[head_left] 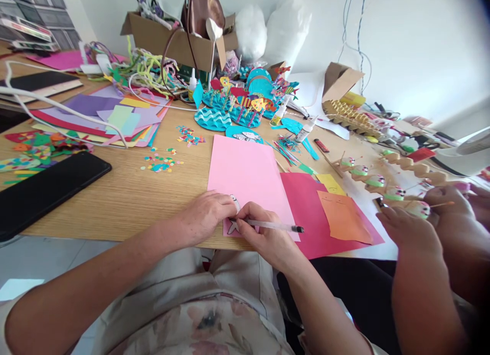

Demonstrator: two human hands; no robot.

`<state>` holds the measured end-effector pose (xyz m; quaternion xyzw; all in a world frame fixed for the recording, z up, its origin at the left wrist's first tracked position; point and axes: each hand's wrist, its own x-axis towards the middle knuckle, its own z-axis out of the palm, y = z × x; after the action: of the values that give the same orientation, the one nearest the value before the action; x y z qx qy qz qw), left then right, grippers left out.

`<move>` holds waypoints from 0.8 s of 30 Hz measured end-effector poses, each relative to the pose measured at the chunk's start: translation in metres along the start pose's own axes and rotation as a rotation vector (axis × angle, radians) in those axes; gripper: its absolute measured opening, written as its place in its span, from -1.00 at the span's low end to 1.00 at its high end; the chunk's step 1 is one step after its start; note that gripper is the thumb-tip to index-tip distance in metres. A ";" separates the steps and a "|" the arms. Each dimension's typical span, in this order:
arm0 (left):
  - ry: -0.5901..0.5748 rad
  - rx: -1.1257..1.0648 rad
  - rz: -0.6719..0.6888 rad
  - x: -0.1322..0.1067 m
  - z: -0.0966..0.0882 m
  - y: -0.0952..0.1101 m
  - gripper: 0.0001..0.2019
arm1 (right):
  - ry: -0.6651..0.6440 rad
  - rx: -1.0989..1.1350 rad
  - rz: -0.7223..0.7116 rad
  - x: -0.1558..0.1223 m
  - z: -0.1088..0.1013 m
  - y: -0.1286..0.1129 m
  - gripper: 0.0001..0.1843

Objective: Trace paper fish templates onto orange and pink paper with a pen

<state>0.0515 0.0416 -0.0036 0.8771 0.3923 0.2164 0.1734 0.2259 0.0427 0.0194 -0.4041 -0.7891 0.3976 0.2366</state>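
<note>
A sheet of pink paper (245, 166) lies before me at the table's front edge. On its lower left part sits a small white fish-shaped cut-out (232, 227) with a dark outline, partly covered by my fingers. The bent fingers of my left hand (204, 216) press together on the cut-out and the pink sheet. In my right hand (266, 235) is a pen (273, 225) with a clear barrel and black end cap. Its tip is down at the cut-out's edge, close to my left fingertips.
Right of the pink sheet lie red paper (306, 207) and orange paper (342, 217). A co-worker's hands (415, 235) are close by on the right. A black phone (53, 191) lies left; paper dots (161, 163), glue bottles (306, 130) and blue fish crafts (245, 104) are farther back.
</note>
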 end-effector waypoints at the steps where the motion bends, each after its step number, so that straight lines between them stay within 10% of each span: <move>1: -0.002 -0.001 0.003 0.000 0.000 0.000 -0.82 | -0.004 0.018 0.003 -0.001 -0.001 0.000 -0.91; 10: 0.012 0.032 -0.008 -0.004 0.002 -0.002 -0.82 | 0.300 0.060 0.037 -0.009 -0.011 0.005 -0.98; 24: 0.079 0.178 0.069 -0.007 0.000 0.002 -0.82 | 0.204 -0.143 -0.015 0.006 -0.002 0.011 -0.95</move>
<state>0.0487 0.0344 -0.0046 0.8928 0.3860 0.2212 0.0715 0.2290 0.0522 0.0115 -0.4523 -0.7903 0.2953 0.2894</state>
